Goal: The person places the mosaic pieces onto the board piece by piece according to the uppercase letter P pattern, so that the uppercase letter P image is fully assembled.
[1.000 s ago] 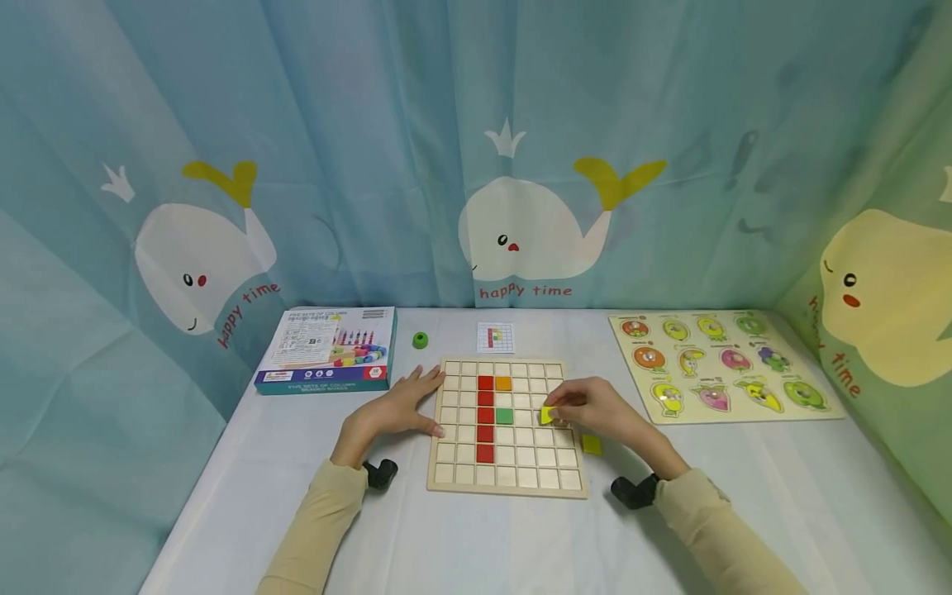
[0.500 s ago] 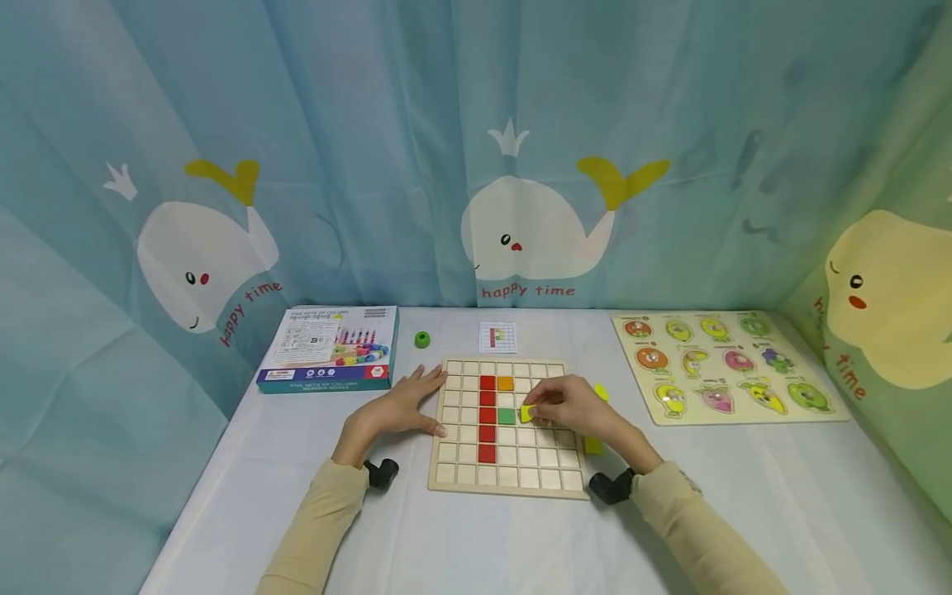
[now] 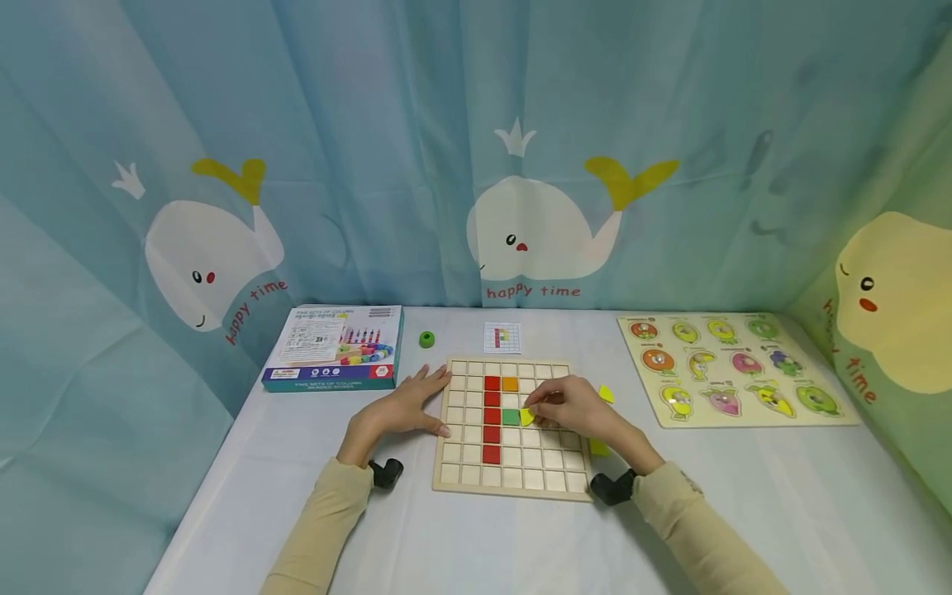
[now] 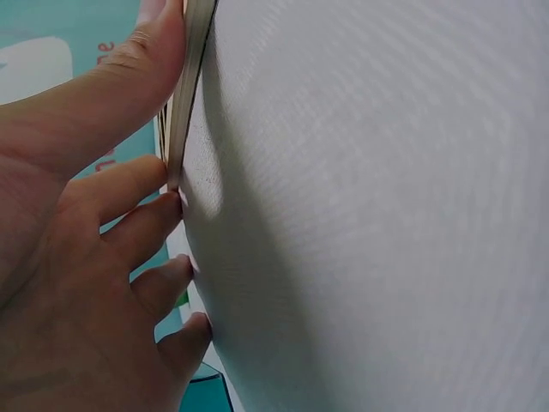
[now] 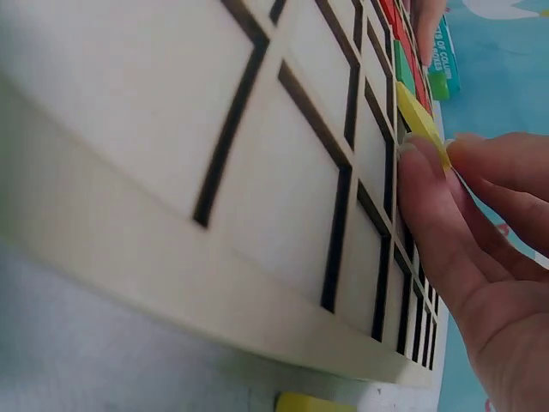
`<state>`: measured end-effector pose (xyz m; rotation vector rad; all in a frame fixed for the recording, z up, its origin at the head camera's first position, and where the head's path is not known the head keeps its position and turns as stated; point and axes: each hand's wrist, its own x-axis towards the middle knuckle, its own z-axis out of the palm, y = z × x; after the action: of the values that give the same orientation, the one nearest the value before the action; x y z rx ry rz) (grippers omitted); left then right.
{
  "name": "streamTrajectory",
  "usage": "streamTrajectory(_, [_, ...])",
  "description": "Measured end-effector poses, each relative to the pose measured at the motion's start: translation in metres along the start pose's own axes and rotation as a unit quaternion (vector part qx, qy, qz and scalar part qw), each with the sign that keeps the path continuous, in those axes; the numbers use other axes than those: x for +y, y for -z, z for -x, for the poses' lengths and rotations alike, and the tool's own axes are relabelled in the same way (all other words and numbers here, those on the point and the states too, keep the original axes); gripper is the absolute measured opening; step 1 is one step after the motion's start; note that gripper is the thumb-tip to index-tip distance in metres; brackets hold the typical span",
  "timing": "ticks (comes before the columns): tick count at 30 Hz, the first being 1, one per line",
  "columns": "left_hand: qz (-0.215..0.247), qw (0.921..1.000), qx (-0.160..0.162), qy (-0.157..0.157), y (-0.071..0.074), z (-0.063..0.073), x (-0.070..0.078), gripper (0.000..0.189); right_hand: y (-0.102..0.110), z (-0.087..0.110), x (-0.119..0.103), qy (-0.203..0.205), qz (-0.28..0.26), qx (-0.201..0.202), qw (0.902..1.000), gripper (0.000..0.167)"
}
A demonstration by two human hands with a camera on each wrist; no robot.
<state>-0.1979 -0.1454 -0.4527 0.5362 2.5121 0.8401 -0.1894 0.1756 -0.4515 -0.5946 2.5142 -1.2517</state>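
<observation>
A yellow square tile (image 5: 420, 116) is pinched between the thumb and fingers of my right hand (image 3: 568, 406). It is tilted, one edge down at the grid cell just right of the green tile (image 3: 511, 417). The wooden grid board (image 3: 461, 483) lies flat, with a column of red tiles (image 3: 492, 434) and an orange tile (image 3: 509, 384) set in its cells. My left hand (image 3: 405, 406) rests at the board's left edge with fingers spread; in the left wrist view its thumb and fingertips (image 4: 176, 206) touch the board's side.
Yellow tiles (image 3: 599, 447) lie right of the board, partly behind my right wrist. A pattern card (image 3: 502, 338), a green bead (image 3: 426, 340) and a boxed toy set (image 3: 330, 351) stand behind. A fruit puzzle board (image 3: 732, 368) lies at the right.
My right hand has carried the yellow tile leftward across the board to beside the green tile, then tilted it there. My left hand has stayed at the board's edge.
</observation>
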Motion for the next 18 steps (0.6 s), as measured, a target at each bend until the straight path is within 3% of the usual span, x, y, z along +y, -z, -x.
streamTrajectory(10, [-0.002,1.0,0.0,0.002,0.0,0.0,0.001,0.102,0.004,0.005,0.0,-0.01,-0.022,0.008,0.9997,0.013])
streamTrajectory(18, [-0.003,1.0,-0.002,-0.001,0.0,0.001,0.002,0.1,0.01,0.016,0.004,-0.012,0.006,0.028,0.9995,0.012])
